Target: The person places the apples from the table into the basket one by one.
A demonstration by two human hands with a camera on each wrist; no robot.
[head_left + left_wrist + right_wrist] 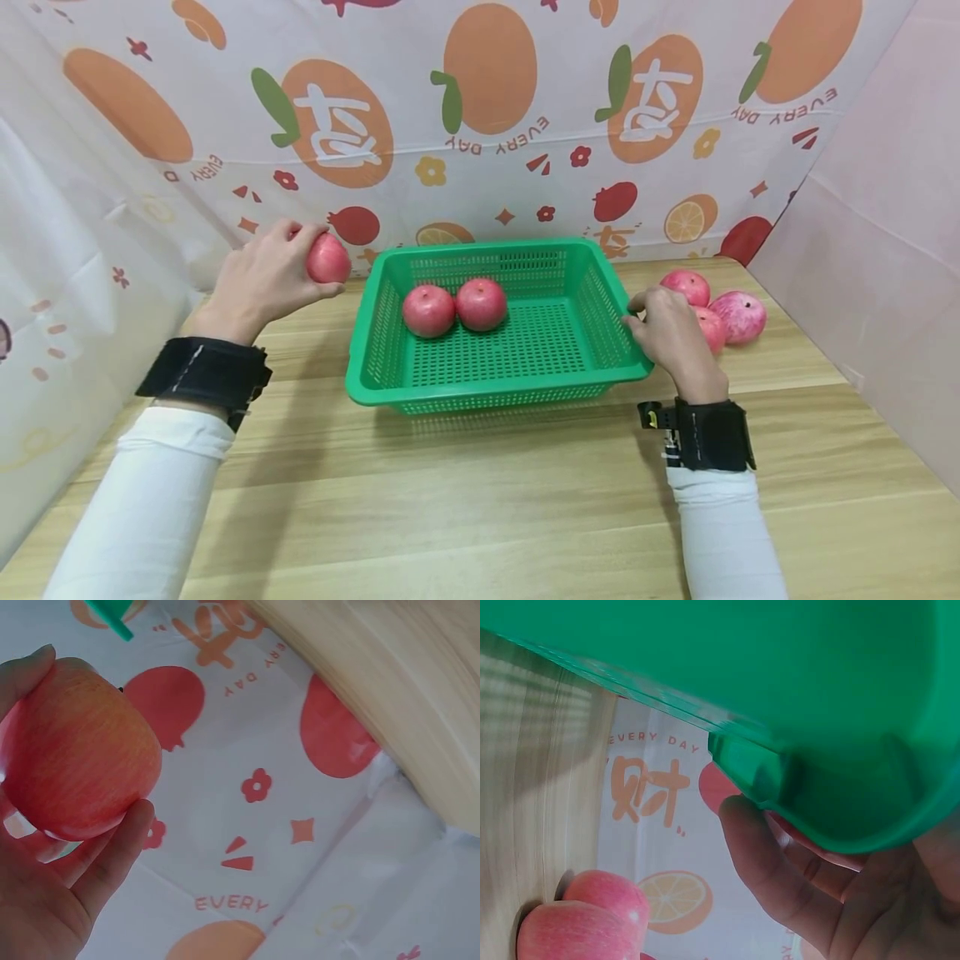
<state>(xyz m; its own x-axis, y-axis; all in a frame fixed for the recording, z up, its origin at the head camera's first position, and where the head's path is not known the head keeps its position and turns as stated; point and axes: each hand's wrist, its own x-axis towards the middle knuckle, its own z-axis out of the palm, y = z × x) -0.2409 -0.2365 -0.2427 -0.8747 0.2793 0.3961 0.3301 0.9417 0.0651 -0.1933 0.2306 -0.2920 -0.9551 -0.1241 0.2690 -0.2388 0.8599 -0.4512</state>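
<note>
My left hand (266, 271) holds a red apple (327, 259) in the air, left of the green basket (491, 395). In the left wrist view, thumb and fingers wrap around that apple (82, 754). My right hand (675, 333) grips the basket's right rim; in the right wrist view its fingers (761, 855) curl at the underside of the green rim (840, 844). Inside the basket, two apples sit side by side toward the left, one apple (429, 311) next to another apple (482, 304).
On the table (480, 508), right of the basket, lie several apples: one at the back (686, 287), a mottled pink one (738, 317), and one partly hidden by my right hand (711, 327). A fruit-print cloth (487, 183) hangs behind, and a pale sheet (855, 217) at the right.
</note>
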